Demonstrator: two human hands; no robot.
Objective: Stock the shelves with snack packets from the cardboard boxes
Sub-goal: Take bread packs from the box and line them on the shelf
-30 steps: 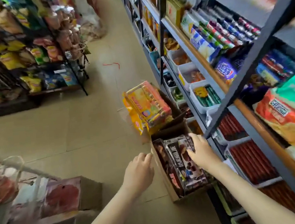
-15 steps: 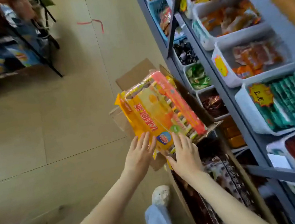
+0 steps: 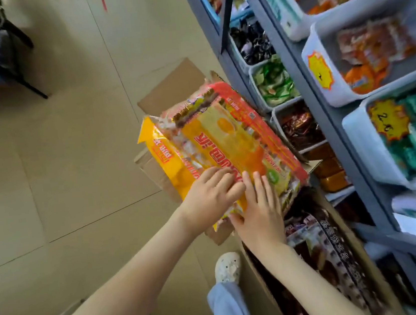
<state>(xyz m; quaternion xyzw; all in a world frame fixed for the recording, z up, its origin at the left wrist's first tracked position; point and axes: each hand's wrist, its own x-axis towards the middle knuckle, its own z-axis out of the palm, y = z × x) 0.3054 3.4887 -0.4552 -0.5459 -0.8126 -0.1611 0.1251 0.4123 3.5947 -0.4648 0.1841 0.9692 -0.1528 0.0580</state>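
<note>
The snack packet, a big orange, yellow and red pack, lies tilted on top of an open cardboard box on the floor, just beside the shelves. More packets of the same kind show beneath it, one yellow end sticking out on the left. Both hands are on its near end.

The left hand lies on the yellow and orange face with its fingers bent across the top. Its thumb is hidden, so I cannot tell whether its grip has closed on the pack or only rests there. The right hand touches the left one, with 4 fairly straight fingers laid on top near a green round mark and the thumb tucked at the near edge, so its grip pinches the corner of the pack.

A second box sits nearer the person, against the foot of the shelves, holding dark brown patterned packs. The right forearm crosses over it.

White tubs fill the shelves with green, orange and dark sweets; 2 carry yellow star-shaped price tags. A pale shoe and a light blue trouser leg stand between the forearms.
</note>
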